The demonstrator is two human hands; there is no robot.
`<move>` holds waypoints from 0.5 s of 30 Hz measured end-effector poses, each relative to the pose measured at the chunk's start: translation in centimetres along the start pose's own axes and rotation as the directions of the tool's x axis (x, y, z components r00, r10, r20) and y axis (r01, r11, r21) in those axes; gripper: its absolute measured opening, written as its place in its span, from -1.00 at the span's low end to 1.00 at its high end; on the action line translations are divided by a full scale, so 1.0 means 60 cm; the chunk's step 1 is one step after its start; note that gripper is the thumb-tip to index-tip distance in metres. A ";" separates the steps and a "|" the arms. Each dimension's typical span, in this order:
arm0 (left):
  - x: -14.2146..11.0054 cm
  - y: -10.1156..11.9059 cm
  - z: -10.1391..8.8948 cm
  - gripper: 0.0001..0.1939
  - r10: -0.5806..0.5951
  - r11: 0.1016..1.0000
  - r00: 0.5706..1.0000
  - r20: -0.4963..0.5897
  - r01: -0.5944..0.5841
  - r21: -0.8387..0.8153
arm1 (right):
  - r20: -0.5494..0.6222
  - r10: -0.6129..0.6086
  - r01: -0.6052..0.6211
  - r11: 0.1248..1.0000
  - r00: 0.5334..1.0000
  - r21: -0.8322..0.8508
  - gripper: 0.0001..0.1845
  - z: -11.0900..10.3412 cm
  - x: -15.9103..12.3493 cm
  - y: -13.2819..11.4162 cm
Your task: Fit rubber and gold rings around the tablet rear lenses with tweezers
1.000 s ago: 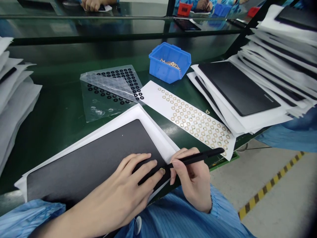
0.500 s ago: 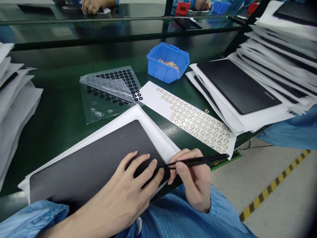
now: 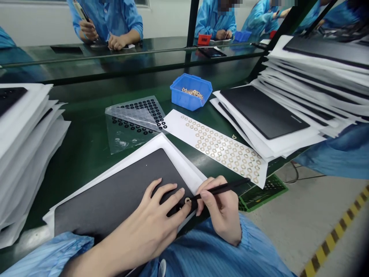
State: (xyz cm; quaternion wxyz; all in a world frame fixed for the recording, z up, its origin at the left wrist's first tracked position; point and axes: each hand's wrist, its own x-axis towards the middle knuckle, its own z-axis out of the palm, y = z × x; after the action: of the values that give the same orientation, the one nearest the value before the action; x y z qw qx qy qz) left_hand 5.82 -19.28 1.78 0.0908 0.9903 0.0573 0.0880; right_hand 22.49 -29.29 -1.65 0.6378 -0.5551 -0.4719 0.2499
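My left hand (image 3: 144,217) lies spread on a matt black laptop lid panel (image 3: 112,196), holding nothing, its fingertips near the panel's lower edge. The panel rests on a white paper sheet (image 3: 173,159). My right hand (image 3: 221,206) grips black tweezers (image 3: 221,189). Their tips meet a small gold ring (image 3: 187,200) at the end of my left hand's fingers. Whether the ring is gripped or only touched, I cannot tell. Further up lie a white strip of gold rings (image 3: 219,146) and a clear sheet of black rings (image 3: 135,119).
A blue plastic bin (image 3: 190,92) of loose gold rings stands on the green bench. Stacks of paper-wrapped panels (image 3: 288,104) rise on the right, with more paper (image 3: 25,134) on the left. Co-workers (image 3: 106,23) sit across a glass divider.
The view has tilted up, showing the co-workers across the bench. A gold ring now shows at the tweezers' tips, and the tweezers point lower toward the panel.
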 end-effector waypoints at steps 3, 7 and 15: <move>0.000 0.000 0.001 -0.66 -0.007 1.000 1.000 -0.019 0.007 0.002 | 0.004 0.007 -0.007 0.999 1.000 0.039 -0.88 0.000 0.002 0.000; -0.001 0.000 0.003 -0.65 -0.004 1.000 0.999 -0.047 0.004 -0.001 | -0.048 0.022 -0.019 0.997 0.999 0.072 -0.91 0.002 0.001 0.002; -0.001 -0.002 0.005 -0.64 -0.011 0.999 0.999 -0.049 0.010 -0.033 | -0.033 -0.065 0.063 0.997 0.997 -0.051 -0.91 0.005 -0.002 0.010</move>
State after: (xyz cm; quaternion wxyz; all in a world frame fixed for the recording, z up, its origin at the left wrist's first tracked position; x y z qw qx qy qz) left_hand 5.79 -19.25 1.48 0.1062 0.9859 0.0632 0.1130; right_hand 22.27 -29.08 -2.28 0.6394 -0.5596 -0.4845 0.2080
